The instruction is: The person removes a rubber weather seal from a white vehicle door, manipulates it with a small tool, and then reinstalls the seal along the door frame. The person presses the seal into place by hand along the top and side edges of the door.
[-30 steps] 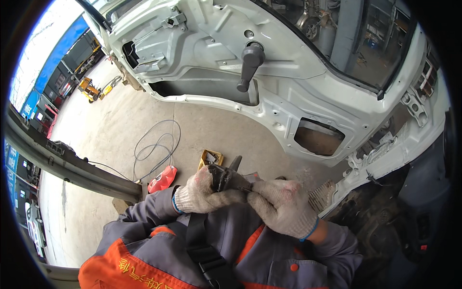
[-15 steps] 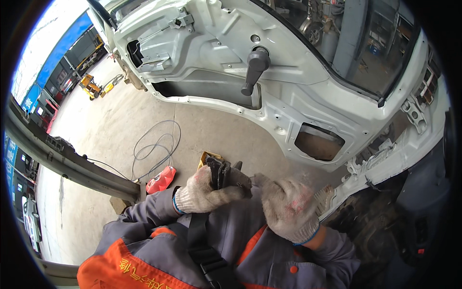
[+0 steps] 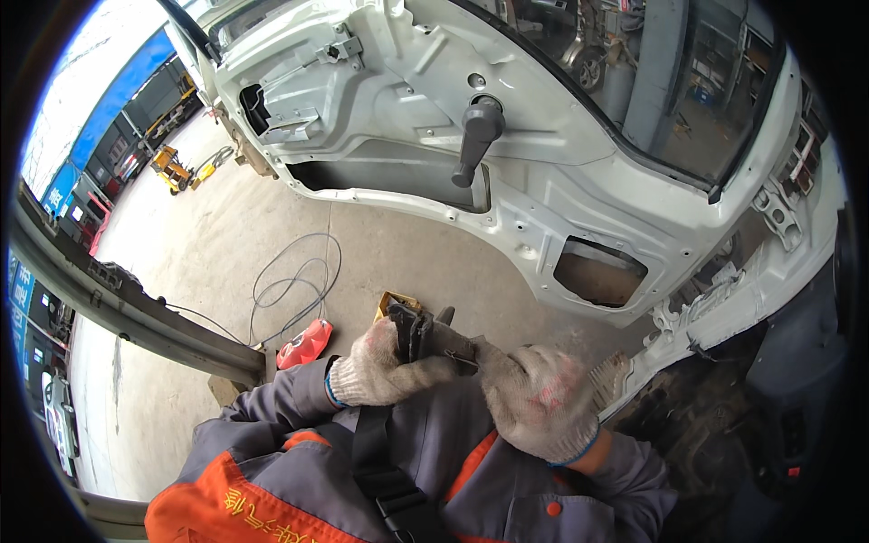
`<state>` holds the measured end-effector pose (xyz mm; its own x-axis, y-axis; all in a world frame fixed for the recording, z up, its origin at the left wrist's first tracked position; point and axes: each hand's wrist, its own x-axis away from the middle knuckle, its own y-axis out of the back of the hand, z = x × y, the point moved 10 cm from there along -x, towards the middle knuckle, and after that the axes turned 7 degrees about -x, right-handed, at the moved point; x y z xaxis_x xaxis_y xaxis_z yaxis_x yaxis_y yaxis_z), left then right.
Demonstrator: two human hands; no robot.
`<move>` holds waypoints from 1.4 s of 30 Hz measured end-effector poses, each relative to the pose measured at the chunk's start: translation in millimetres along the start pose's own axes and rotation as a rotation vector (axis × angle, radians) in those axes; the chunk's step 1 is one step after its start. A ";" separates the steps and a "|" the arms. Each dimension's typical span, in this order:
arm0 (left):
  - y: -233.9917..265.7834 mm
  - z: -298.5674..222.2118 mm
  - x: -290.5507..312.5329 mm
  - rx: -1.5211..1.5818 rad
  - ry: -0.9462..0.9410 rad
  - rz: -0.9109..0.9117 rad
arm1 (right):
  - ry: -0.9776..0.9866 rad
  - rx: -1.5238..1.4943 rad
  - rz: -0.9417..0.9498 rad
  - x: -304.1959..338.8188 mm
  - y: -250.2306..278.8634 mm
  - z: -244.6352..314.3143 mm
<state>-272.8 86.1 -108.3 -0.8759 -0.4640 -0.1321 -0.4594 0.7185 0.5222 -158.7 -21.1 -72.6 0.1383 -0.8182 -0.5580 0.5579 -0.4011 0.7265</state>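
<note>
My left hand point(image 3: 369, 369), in a knitted work glove, is wrapped round a dark grey and black moulded part point(image 3: 424, 337) in front of my chest. Black flaps stand up along the part's left side. Close by on the right, my gloved right hand point(image 3: 539, 394) is closed, its fingertips bent inward. A thin greyish-brown piece, possibly cloth or abrasive sheet, shows at those fingertips point(image 3: 489, 349) and meets the part's right end. Most of it is hidden by the glove. A faint dusty haze hangs above my right hand.
A bare white vehicle door point(image 3: 534, 195) with a dark window crank point(image 3: 480, 136) stands ahead. A door sill point(image 3: 760, 294) runs along the right. On the floor lie a looped cable point(image 3: 297, 271), a red object point(image 3: 305, 345) and a yellow box point(image 3: 396, 302). A metal post point(image 3: 163, 317) slants across the left.
My right hand has moved slightly left, bringing the greyish-brown piece against the dark part's end. My left hand stays nearly in place, still gripping the part.
</note>
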 end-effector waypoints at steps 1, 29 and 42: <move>-0.3 3.6 1.0 -0.021 0.031 -0.001 | 0.007 0.004 -0.008 0.1 -0.7 1.2; -12.9 -9.0 -5.8 0.041 0.043 0.117 | 0.165 0.160 -0.046 -2.8 9.9 17.6; -11.5 -15.2 -4.1 -0.066 -0.037 0.136 | 0.094 0.082 -0.023 1.8 5.0 8.4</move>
<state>-261.6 71.9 -100.9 -0.9349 -0.3441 -0.0866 -0.3261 0.7372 0.5918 -162.6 -28.0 -66.6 0.2042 -0.7679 -0.6072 0.4933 -0.4550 0.7414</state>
